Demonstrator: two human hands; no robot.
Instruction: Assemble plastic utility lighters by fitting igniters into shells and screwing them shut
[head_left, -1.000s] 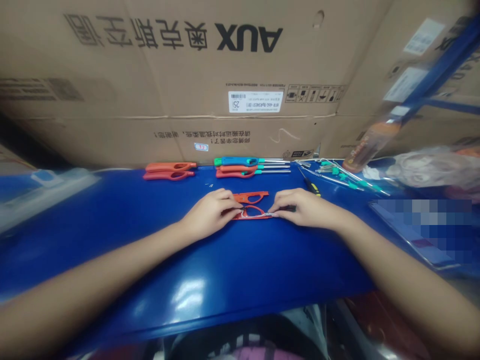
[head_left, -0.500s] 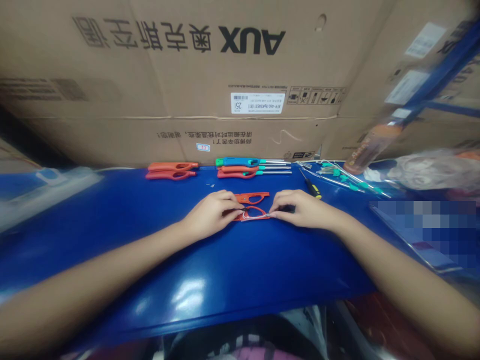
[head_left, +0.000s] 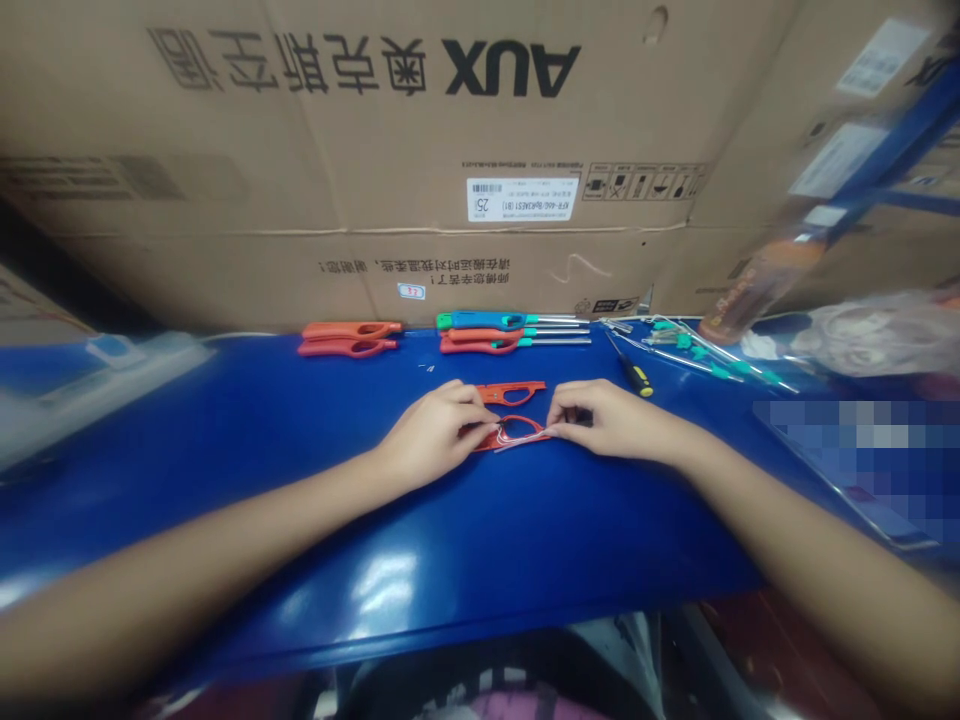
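My left hand [head_left: 439, 430] is closed in a pinch over the left part of an orange lighter handle half [head_left: 516, 422], on a small black part [head_left: 501, 424] mostly hidden by the fingers. My right hand [head_left: 592, 415] pinches a thin white wire [head_left: 525, 437] at the right end of that half. Between the fingertips the wire curves along the lower edge of the handle's opening. Just behind lies another orange handle half [head_left: 517, 392], its left part covered by my left hand.
Orange handles [head_left: 349, 338] lie at the back left. Beside them are lighters [head_left: 484, 330] with metal tubes. Farther right are a yellow-and-black screwdriver [head_left: 636, 376], several metal rods [head_left: 705, 355] with green parts, a bottle [head_left: 757, 285] and a plastic bag [head_left: 877, 335]. A large carton [head_left: 337, 180] walls the back.
The white wire's loose lower stretch now slants down to the left, a little off the handle half. Both hands keep their pinch, and the whole view has shifted slightly.
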